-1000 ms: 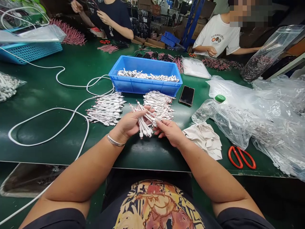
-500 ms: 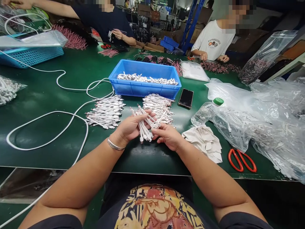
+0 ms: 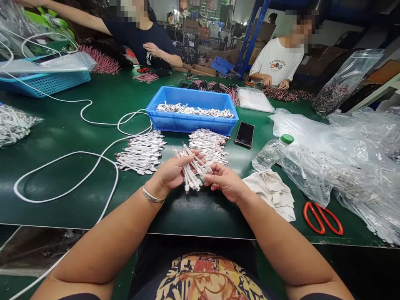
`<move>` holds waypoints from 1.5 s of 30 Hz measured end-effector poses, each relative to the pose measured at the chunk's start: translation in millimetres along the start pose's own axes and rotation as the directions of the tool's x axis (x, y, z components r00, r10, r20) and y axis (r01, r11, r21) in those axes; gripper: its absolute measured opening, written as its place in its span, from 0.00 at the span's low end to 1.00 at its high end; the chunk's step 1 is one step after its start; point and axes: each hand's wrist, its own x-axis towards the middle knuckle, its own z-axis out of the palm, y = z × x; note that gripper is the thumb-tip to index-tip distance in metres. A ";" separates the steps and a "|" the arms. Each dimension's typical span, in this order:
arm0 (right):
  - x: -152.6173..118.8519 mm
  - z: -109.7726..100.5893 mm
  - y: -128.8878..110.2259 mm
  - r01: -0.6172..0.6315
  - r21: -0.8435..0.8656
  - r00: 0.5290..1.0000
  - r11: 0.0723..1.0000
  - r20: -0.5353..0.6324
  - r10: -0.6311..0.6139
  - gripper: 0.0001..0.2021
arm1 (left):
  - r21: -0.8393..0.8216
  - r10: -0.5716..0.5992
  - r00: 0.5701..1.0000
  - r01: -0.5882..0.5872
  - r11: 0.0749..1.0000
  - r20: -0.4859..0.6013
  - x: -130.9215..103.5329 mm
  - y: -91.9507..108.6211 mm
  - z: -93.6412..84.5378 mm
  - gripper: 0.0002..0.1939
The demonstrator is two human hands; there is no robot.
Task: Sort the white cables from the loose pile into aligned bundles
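Note:
A loose bundle of short white cables [image 3: 191, 177] with plug ends lies across my left hand [image 3: 171, 171], whose thumb presses on top. My right hand [image 3: 227, 181] is closed in a pinch at the bundle's right side, with thumb and forefinger at the plug end of one cable. Behind my hands, two piles of similar cables lie on the green table, a left pile [image 3: 140, 152] and a right pile [image 3: 208, 139] partly hidden by my fingers. A blue bin [image 3: 190, 122] holding more white pieces stands just beyond them.
A phone [image 3: 244, 134], a clear bottle [image 3: 268, 155], a pale cloth [image 3: 275, 196] and red-handled scissors [image 3: 323, 218] lie to the right, beside plastic bags [image 3: 359, 166]. A long white cord [image 3: 67, 155] loops across the left. Two people work across the table [image 3: 118, 104].
The view has tilted up slightly, so everything sits lower in the picture. My hands keep nearly the same hold on the cables. Across the table, the right-hand person's hands have shifted slightly.

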 end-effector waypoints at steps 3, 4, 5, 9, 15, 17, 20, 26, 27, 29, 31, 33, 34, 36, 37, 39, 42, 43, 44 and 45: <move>-1.3 2.4 0.5 -0.030 -0.027 0.999 0.999 0.014 0.031 0.16 | -0.011 0.004 1.000 -0.004 1.000 -0.009 -1.1 -0.1 2.3 0.10; -1.6 3.4 1.0 -0.027 -0.034 0.999 0.999 0.027 0.027 0.16 | -0.018 0.001 1.000 -0.001 1.000 -0.011 -1.3 -0.1 3.3 0.10; -1.7 4.4 1.6 -0.015 -0.038 0.999 0.999 0.045 0.016 0.16 | -0.024 -0.003 1.000 0.003 1.000 -0.015 -1.5 -0.1 4.1 0.09; -0.5 4.7 3.0 0.047 -0.086 0.998 0.995 0.031 -0.045 0.15 | -0.031 -0.025 0.999 0.025 0.999 -0.029 -0.7 0.1 4.3 0.08; 3.3 -0.6 1.8 0.096 -0.176 0.985 0.980 -0.126 -0.119 0.13 | -0.014 -0.039 0.999 0.039 0.999 0.015 1.8 -0.6 -1.6 0.08; 3.4 -0.6 1.7 0.107 -0.193 0.980 0.975 -0.147 -0.136 0.12 | -0.008 -0.049 0.999 0.049 0.999 0.018 1.9 -0.9 -1.5 0.08; 2.2 1.9 2.2 0.073 -0.145 0.983 0.987 -0.154 -0.096 0.13 | -0.011 -0.051 0.999 0.051 0.999 0.000 1.2 -1.3 0.8 0.08; 0.7 7.6 3.0 0.009 0.004 0.998 1.000 -0.064 -0.009 0.16 | 0.040 -0.030 0.998 0.028 0.999 0.050 -2.9 -2.4 7.1 0.08; 0.8 7.7 2.7 0.008 0.015 0.999 1.000 -0.054 -0.007 0.17 | 0.055 -0.036 0.998 0.033 0.998 0.055 -3.6 -2.7 7.8 0.08; 1.2 7.1 1.9 -0.003 0.034 0.999 0.999 -0.049 0.004 0.17 | 0.071 -0.037 0.998 0.033 0.997 0.054 -4.6 -4.1 8.9 0.07; 1.8 6.1 1.5 -0.018 0.051 0.998 0.999 -0.067 0.022 0.18 | 0.070 -0.018 0.999 0.015 0.997 0.051 -4.7 -6.5 9.5 0.07; 2.7 5.2 1.9 -0.028 0.063 0.995 0.998 -0.092 0.034 0.19 | 0.068 -0.001 0.999 -0.003 0.998 0.047 -4.0 -9.5 9.7 0.08; 3.3 4.7 2.4 -0.031 0.063 0.994 0.998 -0.107 0.038 0.19 | 0.070 0.001 0.999 -0.004 0.998 0.042 -3.5 -10.7 9.7 0.08; 4.4 3.9 3.9 -0.023 0.051 0.991 0.998 -0.127 0.030 0.19 | 0.069 -0.005 0.999 0.003 0.998 0.032 -2.2 -12.2 9.4 0.08; 4.8 3.4 4.7 -0.009 0.038 0.991 0.999 -0.132 0.014 0.19 | 0.062 -0.007 1.000 0.006 0.998 0.025 -1.6 -12.3 9.2 0.07; 5.1 2.6 5.7 0.031 0.004 0.991 1.000 -0.131 -0.030 0.19 | 0.039 -0.010 1.000 0.009 0.999 0.013 -0.6 -11.1 8.5 0.07; 3.5 1.9 5.2 0.066 -0.035 0.990 0.997 -0.122 -0.069 0.18 | 0.005 -0.011 1.000 0.011 1.000 0.016 0.0 -7.9 6.6 0.07; 2.3 1.8 4.5 0.056 -0.050 0.992 0.997 -0.115 -0.061 0.18 | -0.006 -0.010 1.000 0.010 1.000 0.020 0.1 -6.8 5.8 0.07; 0.9 2.0 3.6 0.033 -0.073 0.995 0.997 -0.094 -0.040 0.18 | -0.018 -0.004 1.000 0.004 1.000 0.019 0.0 -5.9 5.0 0.07; -0.7 2.2 2.8 -0.001 -0.104 0.998 0.995 -0.060 -0.005 0.18 | -0.032 0.008 1.000 -0.007 0.999 0.015 -0.1 -5.0 4.3 0.07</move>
